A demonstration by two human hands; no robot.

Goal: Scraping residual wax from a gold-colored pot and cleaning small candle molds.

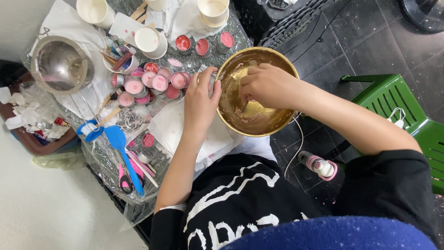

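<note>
Nearest the camera, the person's black printed top fills the lower frame, and both bare arms reach away from it over the edge of the bench [111, 171].

The left hand [200, 99] grips the near-left rim of a gold metal bowl [273, 122], its fingers curled together over the edge and clamped on it. The right hand [268, 85] is inside the bowl, fingers bunched and closed on something small against the inner wall; what it holds is hidden, so I cannot tell what it is. The bowl hangs partly past the bench edge, above the dark tiled floor.

The bowl looks rigid and light, thin-walled, and its inside is smeared with a pale film that probably makes it slippery. The dry outer rim, where the left hand already sits, seems the safest place to hold.

Just left lie a blue spatula [121, 148] and pink scissors [125, 180]. Further on stands a cluster of small tins filled with pink wax [152, 83], then a steel pot [60, 65] and white paper cups [150, 40]. A green plastic chair [397, 104] stands to the right.
</note>
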